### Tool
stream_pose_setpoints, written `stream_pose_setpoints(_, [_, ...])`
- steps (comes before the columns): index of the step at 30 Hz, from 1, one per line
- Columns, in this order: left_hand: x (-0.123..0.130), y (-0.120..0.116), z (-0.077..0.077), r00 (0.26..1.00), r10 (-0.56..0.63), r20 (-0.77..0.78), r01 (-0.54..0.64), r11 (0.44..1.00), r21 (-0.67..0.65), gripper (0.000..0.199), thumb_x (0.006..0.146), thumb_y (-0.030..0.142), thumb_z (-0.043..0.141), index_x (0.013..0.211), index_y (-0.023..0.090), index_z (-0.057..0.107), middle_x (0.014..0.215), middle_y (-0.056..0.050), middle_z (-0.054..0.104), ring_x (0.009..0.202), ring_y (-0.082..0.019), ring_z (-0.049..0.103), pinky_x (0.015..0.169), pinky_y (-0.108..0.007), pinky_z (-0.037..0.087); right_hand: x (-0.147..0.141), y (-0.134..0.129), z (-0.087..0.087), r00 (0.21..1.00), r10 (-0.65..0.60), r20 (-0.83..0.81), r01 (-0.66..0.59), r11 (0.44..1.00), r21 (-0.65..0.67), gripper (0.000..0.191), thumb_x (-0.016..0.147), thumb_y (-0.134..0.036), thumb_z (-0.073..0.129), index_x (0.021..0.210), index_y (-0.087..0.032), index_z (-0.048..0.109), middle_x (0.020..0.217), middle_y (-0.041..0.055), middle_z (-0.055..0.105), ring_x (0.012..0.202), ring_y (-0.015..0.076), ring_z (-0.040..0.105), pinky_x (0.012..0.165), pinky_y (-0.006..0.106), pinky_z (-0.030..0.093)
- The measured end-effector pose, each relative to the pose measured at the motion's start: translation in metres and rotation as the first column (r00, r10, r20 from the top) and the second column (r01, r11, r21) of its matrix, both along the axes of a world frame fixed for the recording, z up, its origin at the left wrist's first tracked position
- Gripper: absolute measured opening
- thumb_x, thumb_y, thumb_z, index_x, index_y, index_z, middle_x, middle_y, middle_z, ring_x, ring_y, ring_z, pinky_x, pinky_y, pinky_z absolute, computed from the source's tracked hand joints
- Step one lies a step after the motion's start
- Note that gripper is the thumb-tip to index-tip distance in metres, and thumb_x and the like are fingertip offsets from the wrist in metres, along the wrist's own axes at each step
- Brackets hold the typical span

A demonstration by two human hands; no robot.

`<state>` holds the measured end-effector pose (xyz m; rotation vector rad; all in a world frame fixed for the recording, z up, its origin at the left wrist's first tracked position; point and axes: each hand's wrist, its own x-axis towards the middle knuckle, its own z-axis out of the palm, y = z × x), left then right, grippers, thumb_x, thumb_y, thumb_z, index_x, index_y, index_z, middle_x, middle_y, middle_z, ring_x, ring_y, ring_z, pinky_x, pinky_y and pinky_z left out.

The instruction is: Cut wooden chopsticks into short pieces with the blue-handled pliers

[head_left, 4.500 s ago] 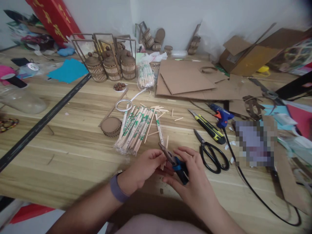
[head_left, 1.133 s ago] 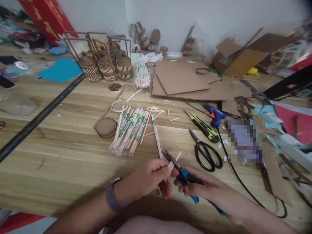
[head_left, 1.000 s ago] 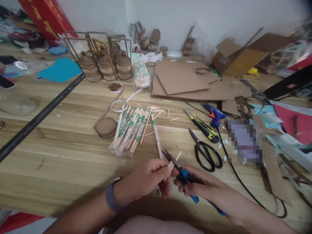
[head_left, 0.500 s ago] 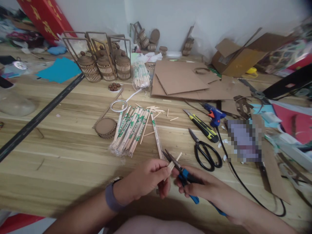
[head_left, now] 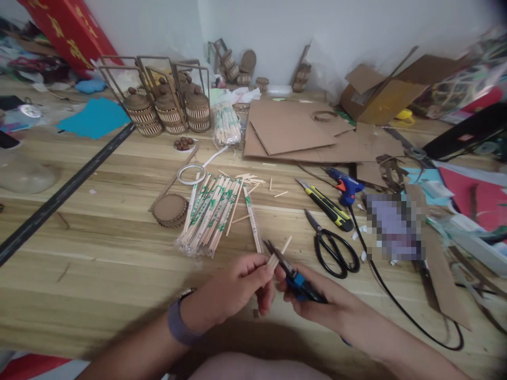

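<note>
Pale wooden chopsticks [head_left: 285,245] are pinched between the thumb and fingers of my left hand [head_left: 253,282]. My right hand [head_left: 317,293] is wrapped around blue-and-black handled pliers or cutters [head_left: 297,282], whose dark jaws lie across the sticks just beside my left thumb. Whether the jaws bite into the wood I cannot tell. Beyond my hands lies a pile of paper-wrapped chopsticks [head_left: 209,211] with green print, one wrapped pair [head_left: 252,219] apart from it. Short cut stick pieces [head_left: 251,179] are scattered behind the pile.
Right of my hands lie black scissors [head_left: 336,253], a yellow-black utility knife [head_left: 327,206] and a blue glue gun [head_left: 346,184] with its cord. A round cardboard disc [head_left: 170,208] and a tape roll [head_left: 191,173] are at left. Cardboard sheets [head_left: 293,129] and small basket models [head_left: 172,108] stand behind.
My right hand has closed further on the tool, and its handles have come together. The jaws stay across the sticks. The view has shifted slightly.
</note>
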<state>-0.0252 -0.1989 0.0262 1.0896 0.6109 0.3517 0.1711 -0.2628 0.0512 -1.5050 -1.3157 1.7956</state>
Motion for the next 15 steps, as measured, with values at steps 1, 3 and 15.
stream_pose_setpoints(1, [-0.001, 0.002, 0.001, 1.000, 0.030, 0.000, -0.030, 0.999, 0.013, 0.045, 0.089, 0.060, 0.048, 0.092, 0.016, 0.056, 0.055, 0.005, 0.052, 0.048, -0.010, 0.046, 0.055, -0.024, 0.037, 0.001, -0.001, -0.001, 1.000, -0.024, -0.005, 0.024, 1.000, -0.010, 0.030, 0.079, -0.033, 0.061, 0.106, -0.020, 0.058, 0.096, 0.0033, 0.060, 0.091, 0.0209, 0.054, 0.081, 0.034, 0.043])
stream_pose_setpoints(3, [-0.003, 0.005, 0.004, 0.995, 0.097, -0.038, -0.095, 0.993, 0.069, 0.039, 0.092, 0.054, 0.045, 0.092, 0.016, 0.055, 0.055, 0.005, 0.050, 0.049, -0.010, 0.045, 0.055, -0.023, 0.036, 0.004, -0.001, -0.004, 0.988, -0.111, 0.104, 0.107, 0.993, 0.039, 0.026, 0.081, -0.039, 0.060, 0.099, -0.020, 0.059, 0.093, 0.0047, 0.062, 0.088, 0.0222, 0.057, 0.078, 0.035, 0.044])
stream_pose_setpoints(15, [-0.004, -0.004, 0.002, 0.896, 0.084, -0.436, 0.192, 0.812, 0.551, 0.029, 0.098, 0.037, 0.038, 0.092, 0.020, 0.061, 0.087, -0.004, 0.067, 0.082, -0.020, 0.060, 0.070, -0.027, 0.037, -0.002, 0.017, -0.014, 0.771, -0.141, 0.620, -0.347, 0.724, 0.596, 0.016, 0.090, -0.018, 0.044, 0.101, -0.020, 0.056, 0.095, 0.0119, 0.069, 0.092, 0.0280, 0.064, 0.076, 0.039, 0.051])
